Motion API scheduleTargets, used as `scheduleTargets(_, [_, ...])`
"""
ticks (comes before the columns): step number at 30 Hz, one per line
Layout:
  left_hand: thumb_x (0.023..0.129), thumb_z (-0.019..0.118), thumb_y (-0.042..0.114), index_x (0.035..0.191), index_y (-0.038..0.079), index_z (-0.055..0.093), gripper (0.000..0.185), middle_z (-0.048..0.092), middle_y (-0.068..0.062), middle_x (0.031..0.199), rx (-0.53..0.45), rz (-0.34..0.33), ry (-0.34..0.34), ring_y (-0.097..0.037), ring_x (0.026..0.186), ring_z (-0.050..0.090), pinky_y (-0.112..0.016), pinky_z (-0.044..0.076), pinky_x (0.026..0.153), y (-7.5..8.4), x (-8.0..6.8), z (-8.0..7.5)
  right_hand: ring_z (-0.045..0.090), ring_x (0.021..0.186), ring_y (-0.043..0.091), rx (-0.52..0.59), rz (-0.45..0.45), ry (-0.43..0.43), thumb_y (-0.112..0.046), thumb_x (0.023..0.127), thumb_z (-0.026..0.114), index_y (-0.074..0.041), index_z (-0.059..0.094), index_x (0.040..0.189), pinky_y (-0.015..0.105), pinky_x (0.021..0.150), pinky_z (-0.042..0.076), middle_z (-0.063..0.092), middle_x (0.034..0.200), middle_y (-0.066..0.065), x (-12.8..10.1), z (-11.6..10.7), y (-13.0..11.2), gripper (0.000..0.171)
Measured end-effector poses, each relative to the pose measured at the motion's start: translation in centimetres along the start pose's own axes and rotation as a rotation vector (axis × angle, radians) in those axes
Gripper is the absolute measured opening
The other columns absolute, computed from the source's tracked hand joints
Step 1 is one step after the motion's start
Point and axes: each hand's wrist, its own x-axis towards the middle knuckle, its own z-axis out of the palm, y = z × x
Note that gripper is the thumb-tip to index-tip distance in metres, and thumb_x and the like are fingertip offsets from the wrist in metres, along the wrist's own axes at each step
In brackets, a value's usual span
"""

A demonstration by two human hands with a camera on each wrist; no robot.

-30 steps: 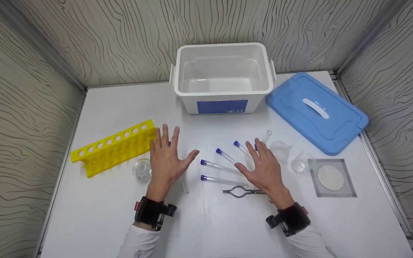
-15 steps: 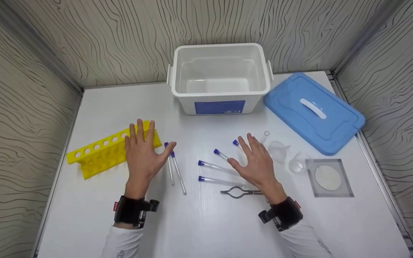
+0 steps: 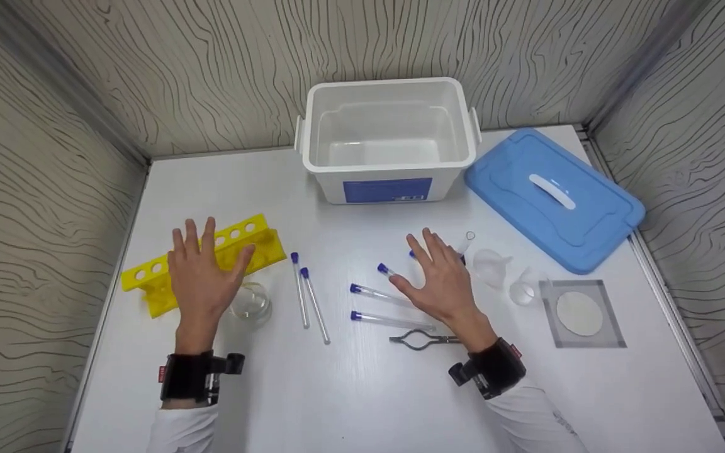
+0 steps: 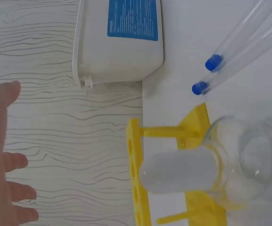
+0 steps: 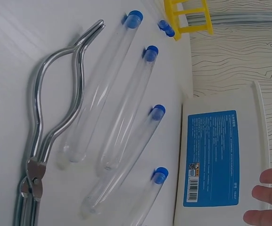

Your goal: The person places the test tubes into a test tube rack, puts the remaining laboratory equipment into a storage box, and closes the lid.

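My left hand (image 3: pixel 202 283), fingers spread, is over the yellow test tube rack (image 3: pixel 268 245) and holds nothing. Beside it is a round glass vessel (image 3: pixel 252 302), which shows a frosted cap (image 4: pixel 180 170) in the left wrist view. Two thin test tubes with blue caps (image 3: pixel 312 296) lie to its right. My right hand (image 3: pixel 441 283), palm down with fingers apart, is above several more blue-capped test tubes (image 3: pixel 381 294) and partly hides them. Metal tongs (image 3: pixel 417 340) lie just below these tubes; their handle end is under my right wrist.
A white bin (image 3: pixel 389 154) stands at the back, with its blue lid (image 3: pixel 564 217) lying to the right. A clear funnel (image 3: pixel 491 269), a small clear beaker (image 3: pixel 522 293) and a grey square with a white round centre (image 3: pixel 581 313) lie right of my right hand.
My left hand has moved left, from beside the two thin tubes to over the rack, uncovering tubes and glass vessel. The right hand has shifted slightly left. Objects stay in place.
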Motion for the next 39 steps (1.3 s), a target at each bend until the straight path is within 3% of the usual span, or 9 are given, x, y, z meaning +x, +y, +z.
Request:
scheduleTargets(8, [0.091, 0.046, 0.069, 0.157, 0.013, 0.028, 0.089, 0.018, -0.025, 0.164, -0.034, -0.114, -0.027, -0.047, 0.152, 0.013, -0.064, 0.013, 0.124, -4.3, 0.5, -1.6, 0.051, 0.135, 0.041, 0.026, -0.047, 0.052, -0.06, 0.081, 0.067, -0.014, 0.05, 0.147, 0.058, 0.102, 0.05, 0.05, 0.149, 0.021, 1.1, 0.2, -1.1, 0.082])
scheduleTargets(15, [0.093, 0.044, 0.065, 0.157, 0.011, 0.028, 0.085, 0.018, -0.025, 0.164, -0.068, -0.2, -0.026, -0.049, 0.151, 0.015, -0.07, 0.017, 0.119, -7.4, 1.0, -2.3, 0.051, 0.135, 0.039, 0.041, -0.055, 0.07, -0.059, 0.081, 0.068, -0.014, 0.049, 0.147, 0.055, 0.102, 0.051, 0.051, 0.148, 0.02, 1.8, 0.0, -1.8, 0.082])
scheduleTargets(21, [0.093, 0.041, 0.067, 0.157, 0.011, 0.028, 0.085, 0.019, -0.025, 0.163, -0.079, -0.286, -0.02, -0.048, 0.15, 0.019, -0.071, 0.023, 0.116, -10.2, 0.9, -1.9, 0.053, 0.134, 0.037, 0.064, -0.065, 0.095, -0.06, 0.08, 0.068, -0.014, 0.05, 0.146, 0.052, 0.1, 0.053, 0.053, 0.147, 0.018, 2.4, 0.0, -2.3, 0.082])
scheduleTargets(27, [0.093, 0.036, 0.07, 0.16, 0.012, 0.018, 0.09, 0.011, -0.025, 0.165, -0.103, -0.399, -0.081, -0.047, 0.151, 0.015, -0.071, 0.021, 0.116, -12.0, 1.2, -1.5, 0.054, 0.134, 0.037, 0.096, -0.069, 0.103, -0.064, 0.08, 0.066, -0.014, 0.05, 0.146, 0.052, 0.102, 0.052, 0.054, 0.147, 0.018, 2.7, 0.2, -2.7, 0.085])
scheduleTargets(32, [0.094, 0.033, 0.071, 0.16, 0.009, 0.011, 0.093, 0.002, -0.025, 0.166, -0.143, -0.473, -0.119, -0.049, 0.152, 0.009, -0.071, 0.018, 0.118, -13.2, 1.6, -1.1, 0.052, 0.136, 0.036, 0.106, -0.053, 0.061, -0.071, 0.08, 0.061, -0.015, 0.048, 0.148, 0.052, 0.105, 0.05, 0.052, 0.149, 0.017, 2.8, 0.8, -3.2, 0.088])
scheduleTargets(39, [0.1, 0.025, 0.061, 0.159, 0.006, 0.012, 0.082, 0.006, -0.025, 0.166, -0.186, -0.526, -0.067, -0.048, 0.151, 0.015, -0.067, 0.019, 0.12, -14.7, 1.1, -0.1, 0.053, 0.134, 0.037, 0.101, -0.064, 0.033, -0.07, 0.08, 0.062, -0.014, 0.049, 0.147, 0.051, 0.104, 0.051, 0.053, 0.148, 0.018, 2.6, 1.9, -4.1, 0.088])
